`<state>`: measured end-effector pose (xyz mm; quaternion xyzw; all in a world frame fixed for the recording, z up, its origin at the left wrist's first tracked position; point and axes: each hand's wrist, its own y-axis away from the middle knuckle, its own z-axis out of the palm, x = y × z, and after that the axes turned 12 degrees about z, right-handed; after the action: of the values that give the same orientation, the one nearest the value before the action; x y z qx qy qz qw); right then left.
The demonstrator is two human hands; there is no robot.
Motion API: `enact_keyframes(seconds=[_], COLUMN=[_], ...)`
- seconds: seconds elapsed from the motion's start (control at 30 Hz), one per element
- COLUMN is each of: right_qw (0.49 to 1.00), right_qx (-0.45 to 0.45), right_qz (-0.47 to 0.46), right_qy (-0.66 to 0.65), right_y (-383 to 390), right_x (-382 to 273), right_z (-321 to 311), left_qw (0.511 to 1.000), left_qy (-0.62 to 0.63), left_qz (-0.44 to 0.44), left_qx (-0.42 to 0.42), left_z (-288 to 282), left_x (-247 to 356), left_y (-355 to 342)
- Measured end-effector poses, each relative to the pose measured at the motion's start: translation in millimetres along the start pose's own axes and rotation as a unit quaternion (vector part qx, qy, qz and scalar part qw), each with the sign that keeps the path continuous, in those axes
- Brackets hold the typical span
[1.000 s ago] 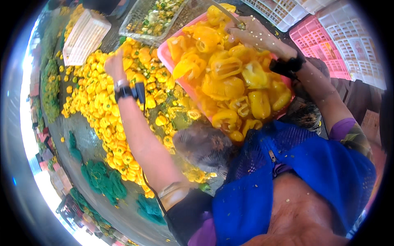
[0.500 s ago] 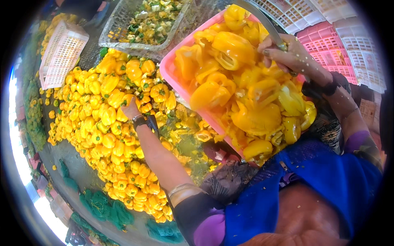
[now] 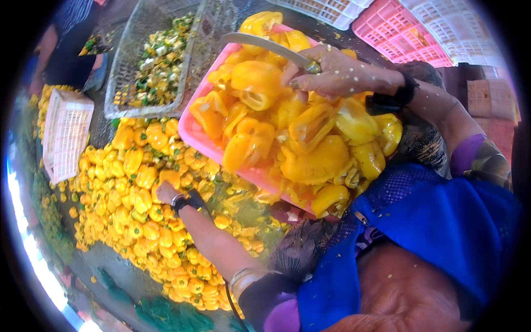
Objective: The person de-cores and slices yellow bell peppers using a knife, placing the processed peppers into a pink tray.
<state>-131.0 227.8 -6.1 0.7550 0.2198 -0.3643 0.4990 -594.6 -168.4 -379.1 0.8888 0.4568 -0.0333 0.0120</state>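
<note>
My right hand grips the handle of a knife with a long curved metal blade. It is held over a pink crate heaped with cut, hollowed yellow bell peppers. Bits of seed cling to the back of this hand. Down on the left, my left hand is closed at a yellow bell pepper at the edge of a large pile of whole yellow peppers. Its fingertips are partly hidden among them.
A clear grey crate holds green, white and yellow trimmings beyond the pile. An overturned white basket stands at left. Pink crates and white crates are stacked at far right. Green netting lies near the pile's front. Another person is at upper left.
The whole view has shifted, so the pink crate sits further left. The knife has swung from pointing up and away to pointing left across the crate. My left hand stays at the pepper pile.
</note>
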Motion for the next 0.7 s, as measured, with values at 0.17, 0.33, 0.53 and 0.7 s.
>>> enact_keyframes(seconds=[0.17, 0.33, 0.53, 0.7], right_qw=[1.000, 1.000, 0.999, 0.999], right_qx=[0.015, 0.011, 0.020, 0.012], right_qz=[-0.010, -0.023, 0.002, 0.033], right_qy=[-0.023, -0.008, 0.025, 0.014], right_y=[7, -5, -9, -17], right_x=[9, 17, 19, 14], right_z=[-3, -1, 0, 7], left_qw=[0.825, 0.861, 0.838, 0.812], left_qy=[0.522, 0.406, 0.491, 0.523], left_qz=[-0.197, -0.254, -0.224, -0.260], left_qx=[0.092, 0.170, 0.074, 0.027], left_z=[-47, -50, -33, -31], left_x=[66, 53, 42, 31], left_y=[20, 23, -6, -4])
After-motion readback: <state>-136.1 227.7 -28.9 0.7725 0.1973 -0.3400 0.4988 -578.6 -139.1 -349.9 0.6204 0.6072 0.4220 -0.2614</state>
